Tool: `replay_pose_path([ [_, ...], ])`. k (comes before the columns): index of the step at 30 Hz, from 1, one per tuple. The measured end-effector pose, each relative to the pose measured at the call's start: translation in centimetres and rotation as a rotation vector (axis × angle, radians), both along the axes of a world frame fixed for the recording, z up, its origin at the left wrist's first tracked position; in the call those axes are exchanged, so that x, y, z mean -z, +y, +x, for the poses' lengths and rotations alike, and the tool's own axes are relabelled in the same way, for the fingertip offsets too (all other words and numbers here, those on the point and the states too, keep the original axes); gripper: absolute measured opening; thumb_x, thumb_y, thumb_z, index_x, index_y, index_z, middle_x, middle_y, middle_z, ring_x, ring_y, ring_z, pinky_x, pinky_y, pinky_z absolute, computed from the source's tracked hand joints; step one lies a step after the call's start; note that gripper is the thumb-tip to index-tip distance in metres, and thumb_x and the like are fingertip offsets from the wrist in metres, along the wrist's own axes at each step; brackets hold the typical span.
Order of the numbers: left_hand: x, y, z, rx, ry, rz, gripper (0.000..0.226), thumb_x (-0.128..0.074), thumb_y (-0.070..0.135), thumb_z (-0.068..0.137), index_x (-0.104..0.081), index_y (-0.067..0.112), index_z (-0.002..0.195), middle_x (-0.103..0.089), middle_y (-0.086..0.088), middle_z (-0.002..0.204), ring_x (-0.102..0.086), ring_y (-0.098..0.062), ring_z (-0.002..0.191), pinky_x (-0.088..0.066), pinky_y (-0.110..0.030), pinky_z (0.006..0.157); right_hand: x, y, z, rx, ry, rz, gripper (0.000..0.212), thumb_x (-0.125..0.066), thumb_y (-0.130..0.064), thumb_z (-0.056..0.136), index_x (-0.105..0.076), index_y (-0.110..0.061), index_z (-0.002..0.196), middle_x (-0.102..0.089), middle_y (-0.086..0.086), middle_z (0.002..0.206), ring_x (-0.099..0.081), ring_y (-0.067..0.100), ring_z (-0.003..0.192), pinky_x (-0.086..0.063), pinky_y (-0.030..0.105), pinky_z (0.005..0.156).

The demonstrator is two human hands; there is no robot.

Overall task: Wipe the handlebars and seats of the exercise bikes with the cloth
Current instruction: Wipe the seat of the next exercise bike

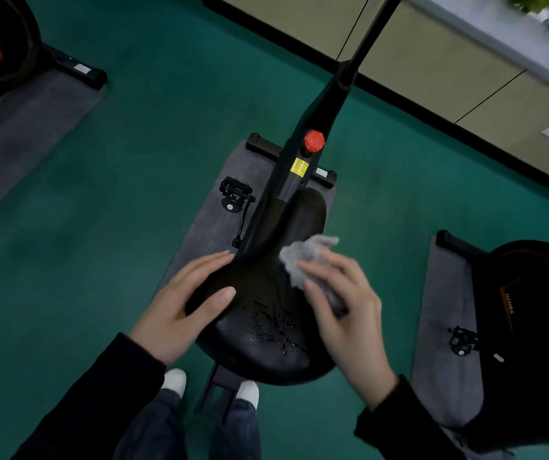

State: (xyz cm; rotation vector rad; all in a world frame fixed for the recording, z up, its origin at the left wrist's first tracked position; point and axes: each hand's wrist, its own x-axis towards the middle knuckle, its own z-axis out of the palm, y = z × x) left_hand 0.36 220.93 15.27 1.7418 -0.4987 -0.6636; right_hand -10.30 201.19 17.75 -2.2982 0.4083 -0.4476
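Observation:
A black bike seat (260,330) lies just below me, wet with droplets across its middle. My left hand (183,303) rests flat on the seat's left side, fingers straight. My right hand (343,313) grips a crumpled grey cloth (306,257) and holds it against the seat's right front edge. The bike's black frame (303,167) runs up and away from the seat, with a red knob (314,140) and a yellow label (299,167). The handlebars are out of view.
The bike stands on a grey mat (210,220) on green floor (133,161); a pedal (235,194) sticks out left. Another bike on its mat (525,320) is close on the right, a third bike (4,51) at the far left. A wall (432,61) runs behind.

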Motion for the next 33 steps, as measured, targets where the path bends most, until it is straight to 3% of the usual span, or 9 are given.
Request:
replay_pose_path([
  [3, -0.2, -0.1, 0.2, 0.002, -0.001, -0.007, 0.068, -0.047, 0.082, 0.069, -0.052, 0.037, 0.120, -0.051, 0.017, 0.132, -0.042, 0.007, 0.125, -0.027, -0.008, 0.104, -0.3, 0.9, -1.0, -0.283, 0.003, -0.053, 0.018, -0.063, -0.007, 0.090, -0.073, -0.009, 0.104, -0.060, 0.005, 0.124, -0.049, 0.019, 0.127, -0.038, 0.029, 0.107],
  [5, -0.3, 0.0, 0.3, 0.027, 0.003, 0.001, 0.073, -0.046, 0.085, 0.067, -0.050, 0.037, 0.121, -0.049, 0.015, 0.134, -0.040, 0.007, 0.126, -0.026, -0.006, 0.103, -0.6, 0.3, -0.2, -0.371, 0.035, -0.095, 0.018, -0.061, -0.007, 0.092, -0.072, -0.007, 0.106, -0.059, 0.007, 0.128, -0.047, 0.021, 0.129, -0.037, 0.031, 0.109],
  [10, -0.3, 0.3, 0.4, 0.124, -0.031, 0.066, 0.092, -0.058, 0.087, 0.050, -0.040, 0.040, 0.127, -0.041, 0.017, 0.138, -0.035, 0.007, 0.130, -0.024, -0.008, 0.106, -0.6, 0.3, -0.8, -0.056, 0.047, 0.035, 0.022, -0.061, -0.005, 0.090, -0.071, -0.011, 0.109, -0.058, 0.004, 0.127, -0.049, 0.016, 0.128, -0.038, 0.028, 0.108],
  [16, -0.5, 0.8, 0.6, 0.216, -0.084, 0.114, 0.114, -0.073, 0.079, 0.032, -0.031, 0.043, 0.131, -0.034, 0.021, 0.139, -0.030, 0.014, 0.128, -0.020, -0.001, 0.102, 0.2, 0.7, -3.0, -0.047, 0.012, 0.085, 0.021, -0.060, -0.016, 0.093, -0.069, -0.019, 0.111, -0.060, -0.003, 0.121, -0.053, 0.009, 0.121, -0.039, 0.021, 0.103],
  [22, 0.0, 1.6, 0.6, 0.237, -0.130, 0.155, 0.126, -0.088, 0.054, 0.026, -0.026, 0.043, 0.136, -0.034, 0.022, 0.137, -0.031, 0.017, 0.125, -0.021, 0.001, 0.099, 2.5, -3.6, 0.5, 0.065, 0.105, 0.639, 0.016, -0.057, -0.006, 0.094, -0.062, -0.016, 0.106, -0.065, -0.001, 0.110, -0.059, 0.011, 0.102, -0.044, 0.040, 0.098],
  [25, 0.5, 1.9, 0.5, 0.218, -0.125, 0.182, 0.128, -0.088, 0.054, 0.023, -0.026, 0.044, 0.135, -0.037, 0.019, 0.137, -0.035, 0.007, 0.127, -0.023, -0.001, 0.101, 3.1, -3.8, -1.0, 0.052, 0.100, 0.800, 0.016, -0.056, -0.011, 0.095, -0.065, -0.020, 0.104, -0.068, -0.005, 0.106, -0.062, 0.009, 0.097, -0.050, 0.028, 0.087],
  [28, 0.8, 2.0, 0.3, 0.179, -0.097, 0.175, 0.124, -0.085, 0.057, 0.022, -0.030, 0.046, 0.133, -0.041, 0.013, 0.139, -0.038, 0.000, 0.129, -0.027, -0.010, 0.103, 3.3, -3.1, -3.8, 0.052, 0.035, 0.790, 0.014, -0.060, -0.020, 0.091, -0.068, -0.020, 0.103, -0.069, -0.009, 0.107, -0.063, 0.006, 0.099, -0.047, 0.015, 0.081],
  [33, 1.0, 1.9, 0.3, 0.159, -0.097, 0.179, 0.121, -0.085, 0.061, 0.020, -0.033, 0.055, 0.129, -0.044, 0.012, 0.138, -0.040, 0.000, 0.128, -0.029, -0.021, 0.105, 3.7, -3.8, -3.0, 0.026, 0.063, 0.779, 0.015, -0.059, -0.023, 0.092, -0.069, -0.024, 0.104, -0.068, -0.006, 0.113, -0.062, 0.013, 0.108, -0.048, 0.023, 0.090],
])
